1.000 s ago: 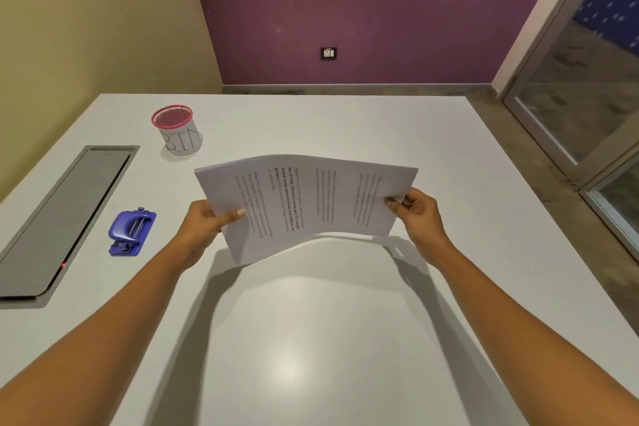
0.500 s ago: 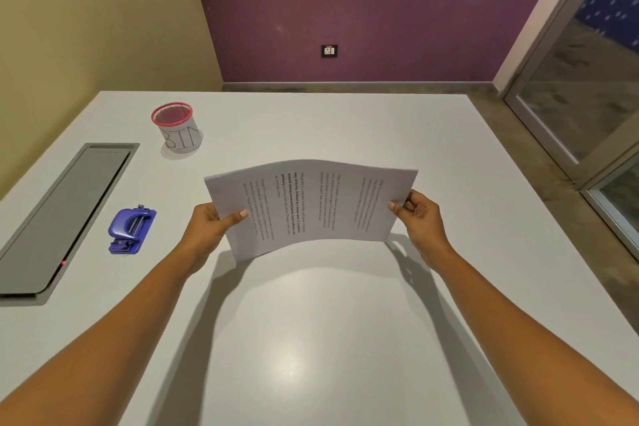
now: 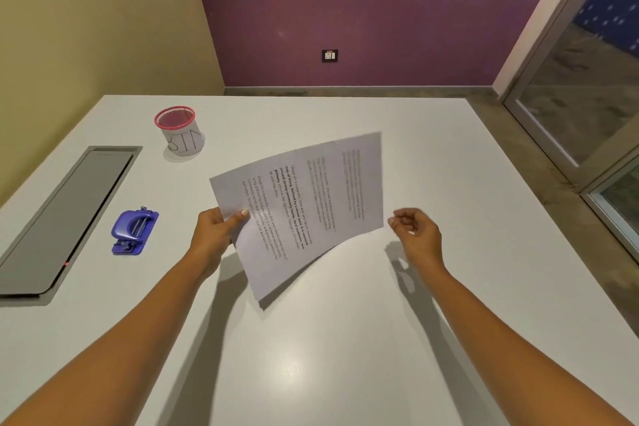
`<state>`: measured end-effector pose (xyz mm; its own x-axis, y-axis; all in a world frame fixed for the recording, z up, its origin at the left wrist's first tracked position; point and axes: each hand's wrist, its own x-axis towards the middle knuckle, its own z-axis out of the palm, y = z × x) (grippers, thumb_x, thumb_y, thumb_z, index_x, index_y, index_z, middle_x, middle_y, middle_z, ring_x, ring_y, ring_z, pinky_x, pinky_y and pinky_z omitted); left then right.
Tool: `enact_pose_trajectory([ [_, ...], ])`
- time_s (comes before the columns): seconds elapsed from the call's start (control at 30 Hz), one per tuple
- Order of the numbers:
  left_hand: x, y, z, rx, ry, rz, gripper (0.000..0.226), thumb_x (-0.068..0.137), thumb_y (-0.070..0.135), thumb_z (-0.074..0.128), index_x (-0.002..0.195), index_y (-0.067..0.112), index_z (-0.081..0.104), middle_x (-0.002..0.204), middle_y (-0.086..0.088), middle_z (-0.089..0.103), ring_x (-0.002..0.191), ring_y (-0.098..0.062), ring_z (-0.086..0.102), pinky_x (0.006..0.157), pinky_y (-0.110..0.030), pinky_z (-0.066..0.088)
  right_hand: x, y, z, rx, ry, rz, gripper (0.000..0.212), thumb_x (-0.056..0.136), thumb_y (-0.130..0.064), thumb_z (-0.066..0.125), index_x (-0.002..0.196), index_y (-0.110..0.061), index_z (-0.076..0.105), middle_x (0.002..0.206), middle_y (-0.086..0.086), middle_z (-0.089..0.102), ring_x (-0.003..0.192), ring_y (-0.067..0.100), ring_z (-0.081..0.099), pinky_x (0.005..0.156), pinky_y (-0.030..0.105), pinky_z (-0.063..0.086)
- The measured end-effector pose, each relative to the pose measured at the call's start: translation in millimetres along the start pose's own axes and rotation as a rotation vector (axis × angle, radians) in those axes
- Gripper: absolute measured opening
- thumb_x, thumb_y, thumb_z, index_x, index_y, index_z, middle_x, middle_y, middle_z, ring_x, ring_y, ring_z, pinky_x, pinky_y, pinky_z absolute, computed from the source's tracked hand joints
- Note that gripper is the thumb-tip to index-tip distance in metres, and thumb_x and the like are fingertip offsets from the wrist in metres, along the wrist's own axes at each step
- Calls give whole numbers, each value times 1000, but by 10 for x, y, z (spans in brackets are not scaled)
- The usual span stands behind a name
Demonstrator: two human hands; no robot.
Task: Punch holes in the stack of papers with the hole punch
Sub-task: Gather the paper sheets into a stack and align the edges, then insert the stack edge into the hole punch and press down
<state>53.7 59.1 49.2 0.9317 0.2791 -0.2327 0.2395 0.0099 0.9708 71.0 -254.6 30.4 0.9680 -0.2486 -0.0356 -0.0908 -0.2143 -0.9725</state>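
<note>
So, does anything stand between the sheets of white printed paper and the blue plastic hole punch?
Nothing visible does. The left hand holds the white printed papers above the white table; the blue plastic hole punch lies to their left, with only bare tabletop between them.

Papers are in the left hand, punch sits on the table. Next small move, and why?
Probably swing the stack of papers toward the hole punch with the left hand. That hand alone grips the stack, at its left edge, above the table; the right hand is free beside the right edge; the punch lies left of the left hand, untouched.
</note>
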Motion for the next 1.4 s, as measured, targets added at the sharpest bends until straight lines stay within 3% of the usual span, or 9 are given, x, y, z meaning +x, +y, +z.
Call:
enact_pose_trajectory([
  [0.2, -120, -107, 130, -201, 117, -91, 30, 90, 3, 54, 120, -1, 56, 107, -12, 63, 82, -21, 64, 64, -23, 56, -284, 89, 169, -70, -316, 328, 9, 86, -8, 62, 85, 0, 65, 77, 15, 63, 60, 19, 58, 52, 14, 53],
  [0.33, -208, -147, 204, -319, 220, -152, 31, 89, 3, 55, 120, -1, 55, 113, -13, 62, 93, -25, 62, 85, -35, 50, -420, 47, 347, 4, -439, 543, 21, 90, -24, 58, 82, -5, 59, 77, 12, 59, 65, 24, 56, 66, 27, 50],
  [0.43, -276, -175, 250, -412, 271, -202, 30, 89, 3, 57, 118, 0, 57, 107, -9, 64, 77, -16, 64, 62, -21, 56, -465, 3, 503, 120, -443, 653, 27, 90, -31, 56, 81, -6, 57, 77, 11, 59, 70, 25, 57, 69, 29, 53],
  [0.53, -332, -222, 263, -459, 304, -264, 28, 88, 5, 59, 116, 2, 58, 96, -4, 66, 72, -16, 62, 41, -12, 48, -482, -51, 670, 231, -421, 667, 23, 92, -28, 54, 96, -6, 60, 80, 7, 66, 63, 14, 63, 72, 28, 57],
  [0.7, -358, -272, 205, -466, 309, -292, 30, 88, 5, 58, 118, 1, 58, 101, -4, 65, 69, -13, 59, 41, -13, 47, -455, -196, 893, 296, -257, 650, 4, 92, -7, 52, 91, -4, 52, 78, 6, 56, 44, 9, 50, 54, 21, 53],
  [0.87, -277, -330, -34, -403, 277, -319, 24, 88, 8, 60, 112, 3, 60, 92, -1, 67, 59, -11, 59, 41, -13, 48, -466, -231, 1105, 118, -182, 585, 45, 89, -4, 55, 131, -13, 43, 99, 7, 58, 53, 10, 42, 44, 16, 39],
  [1.03, -127, -332, -450, -360, 254, -369, 15, 86, 4, 62, 74, 7, 53, 75, -4, 63, 47, -6, 62, 45, -14, 52, -423, -150, 1278, 47, -130, 542, 48, 88, -1, 55, 133, -12, 45, 117, 14, 63, 79, 22, 56, 65, 27, 47],
  [1.2, 117, -252, -1063, -265, 193, -348, 23, 87, 0, 57, 109, 3, 57, 83, -7, 63, 61, -14, 65, 46, -17, 54, -369, -81, 1348, -6, -121, 527, 47, 88, 0, 54, 132, -13, 46, 119, 14, 63, 104, 33, 63, 94, 43, 50],
  [1.4, 486, -174, -1764, 28, 437, -222, 11, 83, -5, 58, 82, 5, 63, 66, -9, 59, 43, -11, 59, 50, -22, 53, -345, -88, 1436, -24, -146, 486, 41, 89, 0, 54, 127, -12, 48, 103, 13, 67, 91, 29, 63, 91, 42, 51],
])
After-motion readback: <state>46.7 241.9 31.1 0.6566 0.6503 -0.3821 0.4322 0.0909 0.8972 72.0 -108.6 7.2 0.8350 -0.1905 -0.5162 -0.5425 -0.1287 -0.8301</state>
